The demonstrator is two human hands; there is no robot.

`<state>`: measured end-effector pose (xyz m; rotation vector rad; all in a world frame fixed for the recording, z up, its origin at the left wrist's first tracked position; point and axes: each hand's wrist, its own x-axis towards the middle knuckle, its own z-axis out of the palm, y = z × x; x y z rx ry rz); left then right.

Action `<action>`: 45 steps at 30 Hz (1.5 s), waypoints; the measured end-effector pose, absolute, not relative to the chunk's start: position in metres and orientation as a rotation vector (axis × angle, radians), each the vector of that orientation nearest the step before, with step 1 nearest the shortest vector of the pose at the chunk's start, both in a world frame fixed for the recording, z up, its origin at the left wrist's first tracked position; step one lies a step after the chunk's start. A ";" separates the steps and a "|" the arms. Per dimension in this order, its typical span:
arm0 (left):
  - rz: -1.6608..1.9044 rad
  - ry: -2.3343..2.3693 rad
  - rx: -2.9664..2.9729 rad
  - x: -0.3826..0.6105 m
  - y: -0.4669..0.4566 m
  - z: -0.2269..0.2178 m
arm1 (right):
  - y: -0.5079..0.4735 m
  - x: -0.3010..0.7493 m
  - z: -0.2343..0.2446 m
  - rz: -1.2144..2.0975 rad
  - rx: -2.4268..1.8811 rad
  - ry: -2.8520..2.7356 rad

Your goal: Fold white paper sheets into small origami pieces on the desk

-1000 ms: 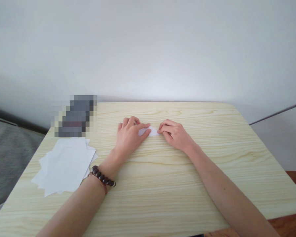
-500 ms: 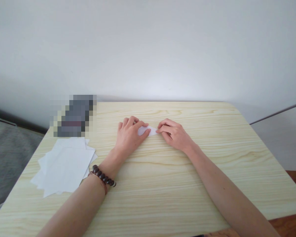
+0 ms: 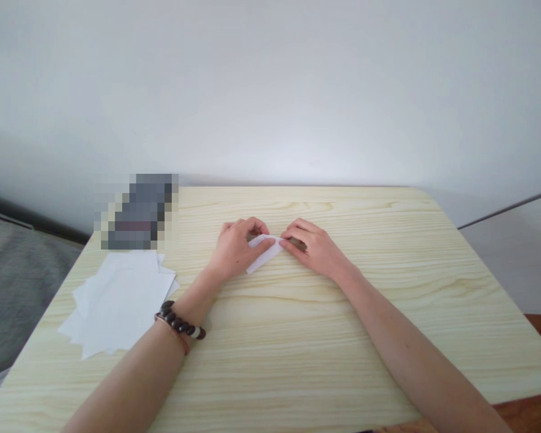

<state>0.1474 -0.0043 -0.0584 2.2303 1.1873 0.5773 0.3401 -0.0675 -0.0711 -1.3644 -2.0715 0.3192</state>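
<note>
A small folded piece of white paper [image 3: 262, 257] is between my two hands near the middle of the table. My left hand [image 3: 240, 246] grips it with the thumb across its near face and the fingers behind. At the paper's right end, my right hand [image 3: 310, 245] pinches the tip between thumb and fingers. The paper's lower left corner points toward me, and part of it is hidden by my left thumb. Dark beads and a thin reddish band circle my left wrist.
A loose stack of white paper sheets [image 3: 121, 307] lies at the left of the wood-grain table [image 3: 297, 361]. Behind the stack is a dark pixelated rectangle [image 3: 142, 210]. A pale wall [image 3: 297, 90] stands along the table's far edge.
The folded paper has turned and tilted, so more of its near face shows below my left thumb. My right hand has shifted slightly left, closer to my left hand.
</note>
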 end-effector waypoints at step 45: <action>0.452 0.809 2.369 0.141 -0.004 -0.054 | -0.068 0.344 -0.062 0.682 -1.348 -1.911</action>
